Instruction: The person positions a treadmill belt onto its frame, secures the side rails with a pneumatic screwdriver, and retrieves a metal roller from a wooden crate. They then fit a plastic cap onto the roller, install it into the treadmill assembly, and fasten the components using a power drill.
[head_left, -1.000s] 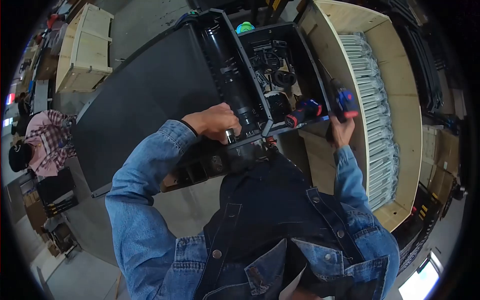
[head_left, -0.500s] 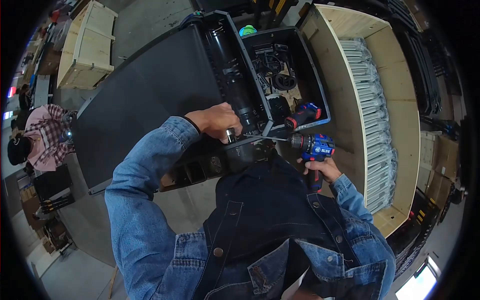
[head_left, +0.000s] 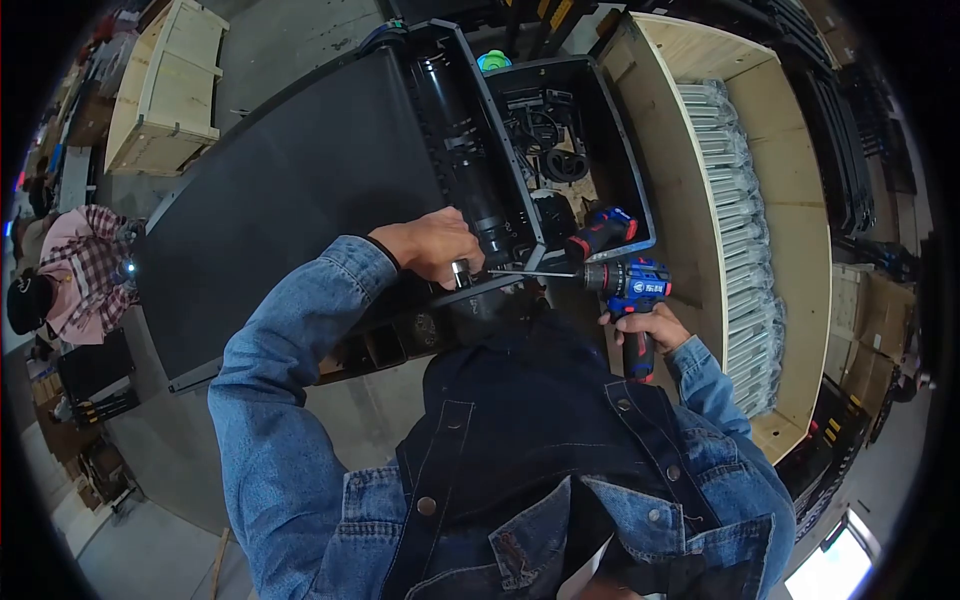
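Observation:
My left hand (head_left: 438, 245) rests closed on the end of a black treadmill frame (head_left: 300, 180), pinching a small metal part (head_left: 461, 272) by the black roller (head_left: 462, 150). My right hand (head_left: 648, 322) grips a blue cordless drill (head_left: 632, 290). Its long thin bit (head_left: 530, 272) points left, and the tip reaches the metal part at my left fingers.
A black bin (head_left: 625, 170) with cables, wheels and a second drill (head_left: 603, 232) sits beside the roller. A wooden crate (head_left: 800, 230) with bagged metal parts stands to the right, another crate (head_left: 160, 90) far left. A person in a plaid shirt (head_left: 75, 275) works at left.
My right hand brought the drill from up by the wooden crate down and left, and its bit now points at the part under my left hand. The left hand stayed in place.

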